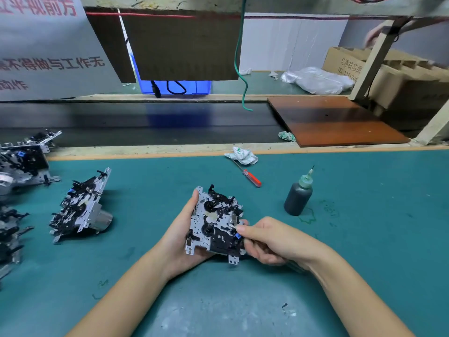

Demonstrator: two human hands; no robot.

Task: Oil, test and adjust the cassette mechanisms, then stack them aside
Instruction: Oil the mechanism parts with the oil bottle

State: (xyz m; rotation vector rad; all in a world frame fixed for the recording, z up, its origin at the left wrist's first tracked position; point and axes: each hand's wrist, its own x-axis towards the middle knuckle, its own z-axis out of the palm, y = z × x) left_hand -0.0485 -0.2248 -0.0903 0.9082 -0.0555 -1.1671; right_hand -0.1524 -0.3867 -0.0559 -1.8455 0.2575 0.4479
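A cassette mechanism (213, 222), a silver plate with black parts and a small blue piece, is held above the teal mat. My left hand (181, 235) cradles it from below and the left, thumb along its left edge. My right hand (266, 239) pinches a thin metal tool, likely tweezers, whose tip touches the mechanism's right side. A dark oil bottle (298, 195) with a needle tip stands upright to the right. Another mechanism (81, 207) lies tilted on the mat at left.
Several more mechanisms (21, 166) are piled at the far left edge. A red-handled screwdriver (250, 177) and a crumpled cloth (241, 155) lie behind the work. Beyond runs a dark conveyor belt (145, 122) with a brown board (335, 120); a green cable (240, 69) hangs down.
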